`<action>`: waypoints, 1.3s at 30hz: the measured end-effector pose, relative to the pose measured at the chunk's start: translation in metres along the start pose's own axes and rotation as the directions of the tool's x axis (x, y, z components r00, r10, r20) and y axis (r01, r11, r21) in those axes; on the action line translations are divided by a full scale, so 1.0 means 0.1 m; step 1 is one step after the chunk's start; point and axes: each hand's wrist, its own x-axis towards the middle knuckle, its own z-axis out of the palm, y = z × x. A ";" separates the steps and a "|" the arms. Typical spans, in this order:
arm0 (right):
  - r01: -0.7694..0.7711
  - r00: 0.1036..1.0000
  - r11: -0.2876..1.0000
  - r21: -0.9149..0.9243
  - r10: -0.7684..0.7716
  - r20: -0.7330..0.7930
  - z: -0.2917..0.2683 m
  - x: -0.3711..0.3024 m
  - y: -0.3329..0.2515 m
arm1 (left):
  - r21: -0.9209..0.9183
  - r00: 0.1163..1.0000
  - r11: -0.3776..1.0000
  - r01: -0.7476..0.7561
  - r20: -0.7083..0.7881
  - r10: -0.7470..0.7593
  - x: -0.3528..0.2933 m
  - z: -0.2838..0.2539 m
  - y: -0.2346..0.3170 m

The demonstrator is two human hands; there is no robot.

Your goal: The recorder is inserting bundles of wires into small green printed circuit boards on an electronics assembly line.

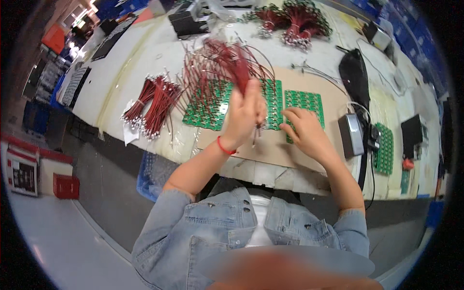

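My left hand (244, 113), with a red band at its wrist, is closed around a bundle of thin red wires (238, 67). The wires fan out above it, and a few pale-tipped ends stick out below. Under them lie green circuit board panels (204, 119), with many red wires standing up from the left part. My right hand (308, 133) is over the lower left part of a separate green panel (303, 99). Its thumb and fingers are apart and bent, with nothing visible between them; whether the fingertips touch the panel I cannot tell.
Tied red wire bundles (162, 99) lie at the left; more wire bundles (302, 24) are at the back. A brown board (270, 150) lies beneath the panels. To the right are a black power adapter (351, 135), cables and another green panel (384, 150). A black box (189, 21) stands at the back.
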 end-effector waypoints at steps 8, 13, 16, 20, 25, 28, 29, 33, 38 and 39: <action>-0.178 0.970 0.680 0.712 0.242 0.011 0.29 -0.01 -0.10 | 0.282 0.975 0.949 -0.141 0.207 0.084 0.24 0.22 -0.40; -0.295 0.949 0.590 0.752 0.276 0.155 0.28 -0.08 -0.04 | 0.320 0.982 0.938 -0.131 0.175 0.077 0.22 0.12 -0.52; -0.239 0.968 0.698 0.675 0.230 0.104 0.28 -0.08 0.01 | 0.353 0.987 0.932 -0.088 0.156 0.034 0.24 0.09 -0.54; -0.133 0.980 0.854 0.503 0.190 -0.064 0.22 -0.06 -0.02 | 0.453 0.986 0.887 -0.095 0.164 0.021 0.25 0.06 -0.52; -0.262 0.918 0.403 0.877 0.385 0.097 0.15 -0.01 -0.10 | 0.527 0.984 0.835 -0.158 0.151 0.092 0.24 0.03 -0.58; -0.327 0.902 0.175 0.929 0.351 0.251 0.06 0.01 -0.11 | 0.592 0.971 0.772 -0.231 0.196 0.139 0.22 0.03 -0.63; -0.308 0.902 0.163 0.937 0.362 0.234 0.10 0.00 -0.09 | 0.579 0.967 0.780 -0.237 0.216 0.134 0.21 0.05 -0.62; -0.365 0.888 0.190 0.911 0.365 0.280 0.08 -0.01 0.01 | 0.578 0.969 0.788 -0.212 0.231 0.092 0.17 0.09 -0.53; -0.604 0.789 0.001 0.797 0.143 0.598 -0.09 -0.05 0.23 | 0.529 0.945 0.801 -0.280 0.297 0.134 0.17 0.08 -0.62; -0.630 0.772 -0.009 0.777 0.105 0.627 -0.11 -0.05 0.23 | 0.522 0.939 0.801 -0.294 0.314 0.140 0.17 0.08 -0.63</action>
